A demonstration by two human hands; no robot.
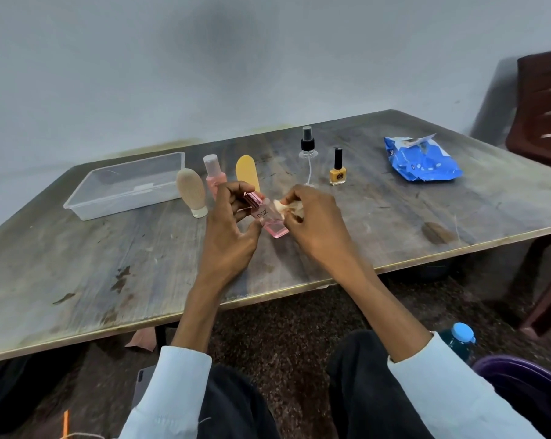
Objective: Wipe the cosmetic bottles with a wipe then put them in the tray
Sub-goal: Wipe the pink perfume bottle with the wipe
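Note:
My left hand (228, 226) grips a small pink square bottle (269, 218) with a shiny pink cap, tilted over the table. My right hand (315, 223) pinches a crumpled whitish wipe (285, 206) against the bottle's side. Behind my hands stand a beige squeeze bottle (192, 191), a pink bottle with a grey cap (214, 172), a yellow rounded bottle (247, 171), a clear spray bottle with a black top (308, 153) and a yellow nail polish with a black cap (337, 169). The clear plastic tray (87, 205) lies at the left with nothing in it.
A blue pack of wipes (421, 161) lies at the back right of the worn wooden table (77, 280). A dark brown chair (543, 106) stands at the right. A blue-capped bottle (461, 339) and a purple tub (521, 375) are on the floor beside my right leg.

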